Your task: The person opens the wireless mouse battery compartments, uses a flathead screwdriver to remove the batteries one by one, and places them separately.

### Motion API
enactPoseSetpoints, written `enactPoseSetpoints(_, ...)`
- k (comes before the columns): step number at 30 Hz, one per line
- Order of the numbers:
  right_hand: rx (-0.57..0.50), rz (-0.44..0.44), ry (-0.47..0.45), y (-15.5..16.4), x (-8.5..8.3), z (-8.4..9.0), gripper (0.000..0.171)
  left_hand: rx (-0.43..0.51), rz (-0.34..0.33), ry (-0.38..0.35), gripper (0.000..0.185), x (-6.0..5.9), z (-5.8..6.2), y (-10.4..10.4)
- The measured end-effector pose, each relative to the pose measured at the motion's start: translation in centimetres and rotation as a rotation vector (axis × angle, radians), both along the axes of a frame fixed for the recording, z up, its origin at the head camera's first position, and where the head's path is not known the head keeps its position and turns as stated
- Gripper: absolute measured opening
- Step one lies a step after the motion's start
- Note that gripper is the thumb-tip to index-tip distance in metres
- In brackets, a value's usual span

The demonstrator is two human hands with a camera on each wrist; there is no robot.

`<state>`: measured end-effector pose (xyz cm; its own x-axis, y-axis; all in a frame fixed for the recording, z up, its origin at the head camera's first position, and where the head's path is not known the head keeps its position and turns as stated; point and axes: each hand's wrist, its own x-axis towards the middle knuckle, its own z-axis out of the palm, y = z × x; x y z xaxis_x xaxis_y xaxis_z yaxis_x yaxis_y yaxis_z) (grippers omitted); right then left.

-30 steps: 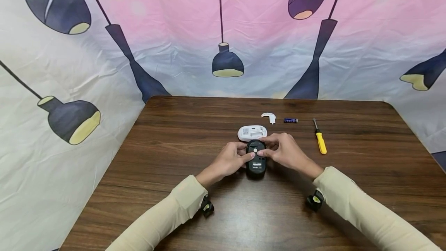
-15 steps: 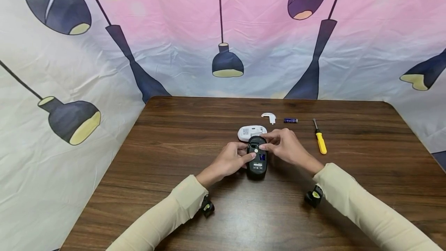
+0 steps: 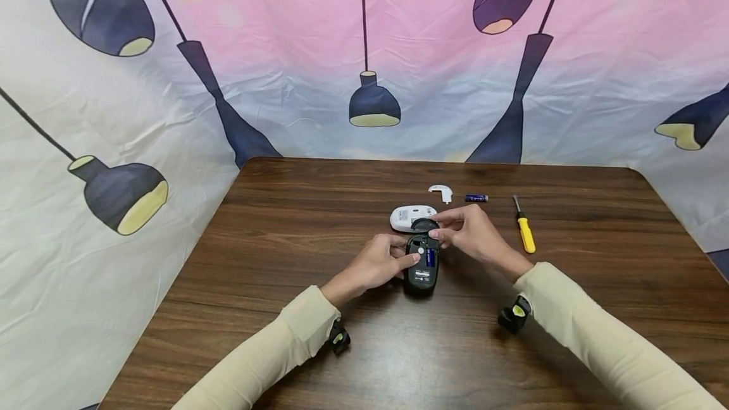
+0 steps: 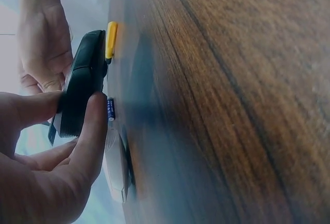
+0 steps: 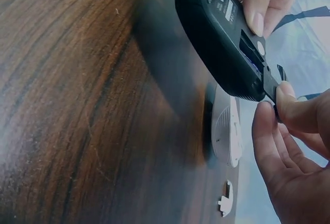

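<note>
My left hand (image 3: 376, 263) grips a black computer mouse (image 3: 420, 278) by its sides, underside up, with the thumb on its bottom face. In the mouse's uncovered compartment lies a dark blue battery (image 3: 429, 257). Between thumb and fingers, my right hand (image 3: 471, 233) pinches the black battery cover (image 3: 424, 226) at the mouse's far end. In the right wrist view the cover (image 5: 269, 85) juts out past the mouse's edge, partly hidden by the thumb. The left wrist view shows the mouse (image 4: 82, 92) held above the table.
Just behind the black mouse lies an upturned white mouse (image 3: 405, 216). Farther back are a white battery cover (image 3: 443, 193) and a loose blue battery (image 3: 476, 197). A yellow-handled screwdriver (image 3: 526, 234) rests to the right on the wooden table (image 3: 285, 207). A printed cloth hangs behind.
My right hand has slid the black cover away from me and off the compartment, exposing the blue battery inside. My left hand keeps its grip on the mouse.
</note>
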<state>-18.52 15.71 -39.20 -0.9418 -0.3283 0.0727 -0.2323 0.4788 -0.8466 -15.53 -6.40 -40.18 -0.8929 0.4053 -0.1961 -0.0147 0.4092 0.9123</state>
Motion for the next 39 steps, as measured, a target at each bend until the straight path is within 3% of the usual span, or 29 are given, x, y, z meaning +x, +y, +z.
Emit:
enactPoseSetpoints(10,-0.086,-0.04,-0.069,0.6,-0.6,0.7,0.034,0.001,-0.015,-0.02,0.032,0.2,0.0,0.0)
enactPoseSetpoints(18,-0.081,-0.109,-0.081,2.4,-1.4,0.7,0.033,0.006,-0.021,-0.045,0.036,0.2,-0.1,-0.2)
enactPoseSetpoints(28,0.031,-0.164,-0.083,4.2,-1.3,-1.3,0.03,0.015,-0.042,-0.057,0.043,0.2,0.1,-0.4)
enactPoseSetpoints(39,0.161,-0.114,0.002,4.9,-1.8,-3.4,0.029,0.044,-0.041,-0.103,0.046,0.2,0.1,-0.4)
